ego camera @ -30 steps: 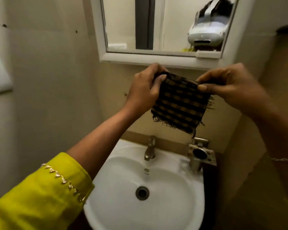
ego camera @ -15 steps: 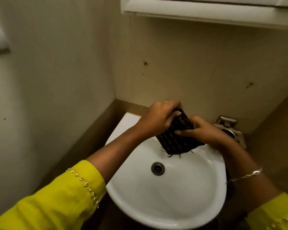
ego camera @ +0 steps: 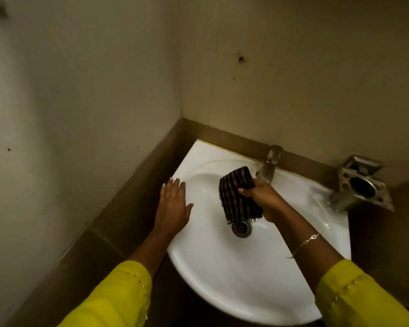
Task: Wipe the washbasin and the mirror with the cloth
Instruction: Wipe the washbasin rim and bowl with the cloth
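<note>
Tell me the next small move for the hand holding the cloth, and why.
Probably sweep the cloth leftward around the washbasin bowl. The right hand holds it folded against the back slope between the tap and the drain, while the left hand rests flat on the rim.

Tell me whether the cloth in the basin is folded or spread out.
Folded. The cloth shows as a compact striped pad gripped in the right hand, held against the washbasin bowl just above the drain.
</note>
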The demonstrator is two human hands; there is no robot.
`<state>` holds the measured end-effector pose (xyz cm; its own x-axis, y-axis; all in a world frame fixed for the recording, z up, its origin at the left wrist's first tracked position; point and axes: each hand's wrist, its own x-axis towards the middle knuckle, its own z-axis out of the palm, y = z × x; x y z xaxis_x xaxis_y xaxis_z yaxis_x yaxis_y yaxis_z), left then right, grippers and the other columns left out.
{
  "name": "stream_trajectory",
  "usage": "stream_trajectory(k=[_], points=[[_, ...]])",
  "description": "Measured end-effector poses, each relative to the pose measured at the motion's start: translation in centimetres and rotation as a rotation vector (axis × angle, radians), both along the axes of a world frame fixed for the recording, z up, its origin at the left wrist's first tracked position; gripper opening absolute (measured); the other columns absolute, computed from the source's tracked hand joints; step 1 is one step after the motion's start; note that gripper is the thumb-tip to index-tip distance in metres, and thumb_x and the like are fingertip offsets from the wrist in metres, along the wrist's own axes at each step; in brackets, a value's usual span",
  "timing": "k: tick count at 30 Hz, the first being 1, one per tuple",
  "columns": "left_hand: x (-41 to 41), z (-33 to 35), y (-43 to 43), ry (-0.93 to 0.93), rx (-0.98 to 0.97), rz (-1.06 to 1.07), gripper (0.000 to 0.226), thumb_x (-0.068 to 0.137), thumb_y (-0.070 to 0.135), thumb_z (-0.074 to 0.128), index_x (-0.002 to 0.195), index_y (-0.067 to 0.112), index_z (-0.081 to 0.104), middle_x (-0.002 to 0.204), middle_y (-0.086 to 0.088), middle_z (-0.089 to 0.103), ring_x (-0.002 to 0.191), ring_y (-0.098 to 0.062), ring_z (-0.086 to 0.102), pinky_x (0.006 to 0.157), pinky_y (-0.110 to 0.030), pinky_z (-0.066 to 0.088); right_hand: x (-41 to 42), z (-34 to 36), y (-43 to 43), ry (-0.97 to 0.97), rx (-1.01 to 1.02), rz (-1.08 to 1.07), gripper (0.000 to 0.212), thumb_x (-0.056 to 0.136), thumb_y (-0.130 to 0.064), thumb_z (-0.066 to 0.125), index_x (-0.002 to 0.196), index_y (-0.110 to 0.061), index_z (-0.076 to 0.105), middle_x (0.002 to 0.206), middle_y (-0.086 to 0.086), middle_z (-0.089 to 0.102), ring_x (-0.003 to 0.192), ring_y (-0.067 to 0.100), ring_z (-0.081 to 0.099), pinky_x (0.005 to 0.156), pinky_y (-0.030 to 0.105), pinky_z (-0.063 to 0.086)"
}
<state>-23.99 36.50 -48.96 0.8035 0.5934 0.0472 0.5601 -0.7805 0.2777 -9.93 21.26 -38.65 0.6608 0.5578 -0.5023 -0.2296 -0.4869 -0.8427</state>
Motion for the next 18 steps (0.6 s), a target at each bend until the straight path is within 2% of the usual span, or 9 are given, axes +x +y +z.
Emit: stream_trajectory(k=[3, 7, 9, 11, 13, 15, 17, 18], points=[[-0.7, -1.9, 0.1, 0.127, 0.016, 0.040, 0.076, 0.093, 0.038, 0.042, 0.145, 0.002, -0.001, 0.156, -0.018, -0.002, 0.145, -0.029, -0.003, 0.118, -0.039, -0.005, 1.2, 0.3, 1.9, -0.071, -0.026, -0.053, 0.037, 0.093, 0.001, 0.045, 0.130, -0.003, 0.047, 0.127, 0.019, 0.056, 0.114, 0.033, 0.054, 0.089, 0.038, 0.044], [-0.7, -2.3, 0.2, 0.059, -0.033, 0.063, 0.076, 0.092, 0.027, 0.045, 0.144, 0.002, -0.005, 0.157, -0.015, -0.003, 0.145, -0.026, -0.005, 0.118, -0.034, -0.004, 3.2, 1.0, 4.5, -0.274, -0.135, -0.073, 0.036, 0.094, -0.001, 0.043, 0.130, 0.000, 0.045, 0.128, 0.022, 0.054, 0.114, 0.036, 0.053, 0.083, 0.037, 0.044], [-0.7, -2.4, 0.3, 0.050, -0.043, 0.061, 0.075, 0.092, 0.025, 0.044, 0.144, 0.003, -0.005, 0.157, -0.015, -0.005, 0.145, -0.026, -0.006, 0.118, -0.033, -0.005, 4.1, 1.0, 5.7, -0.538, -0.243, -0.048, 0.032, 0.093, -0.001, 0.042, 0.125, 0.003, 0.049, 0.121, 0.025, 0.056, 0.109, 0.038, 0.055, 0.082, 0.039, 0.045], [-0.8, -2.6, 0.4, 0.030, -0.065, 0.060, 0.075, 0.092, 0.027, 0.042, 0.144, 0.003, -0.006, 0.157, -0.015, -0.007, 0.145, -0.026, -0.007, 0.117, -0.033, -0.006, 4.9, 0.3, 6.7, -0.897, -0.355, 0.042, 0.034, 0.094, -0.003, 0.042, 0.126, -0.006, 0.052, 0.119, 0.024, 0.059, 0.108, 0.038, 0.056, 0.084, 0.038, 0.046], [-0.9, -2.7, 0.3, 0.017, -0.080, 0.056, 0.075, 0.093, 0.029, 0.041, 0.144, 0.003, -0.007, 0.157, -0.014, -0.008, 0.145, -0.025, -0.008, 0.117, -0.032, -0.007, 5.4, -1.6, 7.2, -1.089, -0.449, 0.213, 0.042, 0.094, -0.003, 0.040, 0.135, -0.010, 0.043, 0.135, 0.021, 0.047, 0.123, 0.038, 0.046, 0.101, 0.043, 0.039], [-0.9, -2.7, 0.4, 0.011, -0.081, 0.057, 0.075, 0.093, 0.030, 0.041, 0.144, 0.004, -0.007, 0.157, -0.013, -0.009, 0.145, -0.024, -0.009, 0.116, -0.032, -0.008, 5.5, -4.7, 7.1, -1.058, -0.616, 0.453, 0.052, 0.094, -0.005, 0.041, 0.144, -0.005, 0.025, 0.152, 0.021, 0.022, 0.139, 0.038, 0.023, 0.114, 0.046, 0.023], [-0.9, -2.7, 0.5, 0.007, -0.084, 0.059, 0.075, 0.092, 0.029, 0.041, 0.144, 0.005, -0.007, 0.157, -0.013, -0.009, 0.145, -0.024, -0.009, 0.116, -0.031, -0.008, 5.3, -7.5, 6.4, -0.978, -0.814, 0.645, 0.068, 0.095, -0.017, 0.047, 0.148, -0.007, 0.006, 0.156, 0.020, 0.000, 0.144, 0.038, 0.003, 0.118, 0.047, 0.010], [-0.9, -2.7, 0.5, 0.005, -0.082, 0.057, 0.074, 0.092, 0.028, 0.041, 0.145, 0.005, -0.007, 0.157, -0.013, -0.008, 0.145, -0.024, -0.009, 0.117, -0.032, -0.007, 5.2, -8.6, 6.0, -0.956, -0.846, 0.665, 0.075, 0.094, -0.027, 0.050, 0.148, -0.009, 0.000, 0.156, 0.020, -0.005, 0.144, 0.037, -0.002, 0.117, 0.047, 0.007]])
